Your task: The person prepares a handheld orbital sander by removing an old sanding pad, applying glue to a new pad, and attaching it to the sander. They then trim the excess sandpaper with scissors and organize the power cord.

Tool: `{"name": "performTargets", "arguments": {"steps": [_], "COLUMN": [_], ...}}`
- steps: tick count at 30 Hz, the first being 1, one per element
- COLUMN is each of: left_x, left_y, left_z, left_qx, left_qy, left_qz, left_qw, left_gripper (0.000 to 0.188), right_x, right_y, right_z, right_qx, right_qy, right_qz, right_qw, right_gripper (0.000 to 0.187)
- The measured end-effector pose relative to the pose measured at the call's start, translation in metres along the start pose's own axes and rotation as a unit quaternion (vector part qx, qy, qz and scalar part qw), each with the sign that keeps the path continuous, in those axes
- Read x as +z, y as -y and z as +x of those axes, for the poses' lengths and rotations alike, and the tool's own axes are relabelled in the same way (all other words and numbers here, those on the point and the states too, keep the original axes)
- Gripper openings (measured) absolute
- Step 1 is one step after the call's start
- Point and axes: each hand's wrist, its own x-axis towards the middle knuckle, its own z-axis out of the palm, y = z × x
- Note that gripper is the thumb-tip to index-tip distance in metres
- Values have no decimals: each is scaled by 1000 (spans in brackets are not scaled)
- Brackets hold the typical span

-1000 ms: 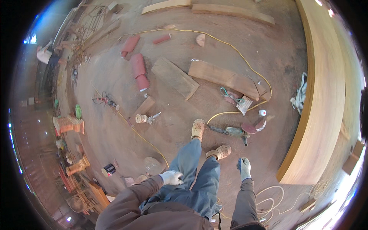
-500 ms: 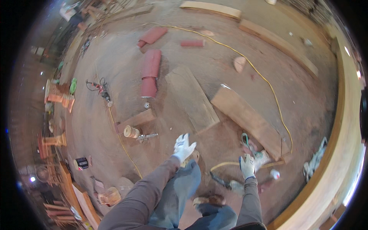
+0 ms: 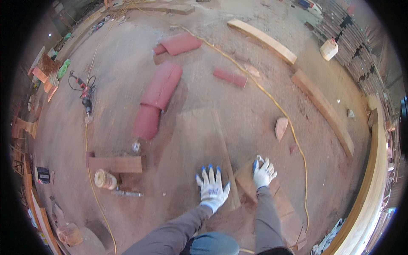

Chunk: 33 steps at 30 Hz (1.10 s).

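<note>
My left hand (image 3: pixel 212 190), fingers apart, now overhangs the grey board (image 3: pixel 199 131); right hand (image 3: pixel 264 173), grip unclear, has reached the brown plank (image 3: pixel 289 209).

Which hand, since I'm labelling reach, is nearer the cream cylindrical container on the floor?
Left. The white-gloved left hand is right of the cream cylindrical container and slightly lower in the picture; the white-gloved right hand is farther right, beyond the left.
</note>
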Motion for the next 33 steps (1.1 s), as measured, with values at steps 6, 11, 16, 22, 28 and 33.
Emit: {"name": "performTargets", "arguments": {"steps": [6, 11, 16, 22, 28, 33], "left_x": [1, 0, -21, 12, 11, -11], "left_y": [13, 15, -34, 6, -21, 8], "left_z": [-3, 64, 333, 552, 507, 450], "left_qx": [35, 221, 254, 122, 141, 310], "left_qy": [-4, -73, -243, -111, -109, -336], "left_qz": [-29, -177, -88, 300, 213, -151], "left_qw": [999, 956, 932, 939, 961, 877], "left_gripper": [79, 61, 57, 72, 63, 54], "right_x": [-23, -21, -23, -27, -25, -24], "right_y": [62, 57, 54, 61, 51, 54], "right_z": [0, 10, 7, 10, 10, 11], "right_qx": [114, 104, 96, 91, 101, 87], "right_qy": [-1, 11, 41, 47, 25, 14], "right_qz": [-11, -6, -4, 15, 16, 22], "right_qw": [993, 994, 995, 995, 994, 996], "right_gripper": [63, 63, 66, 67, 67, 67]}}
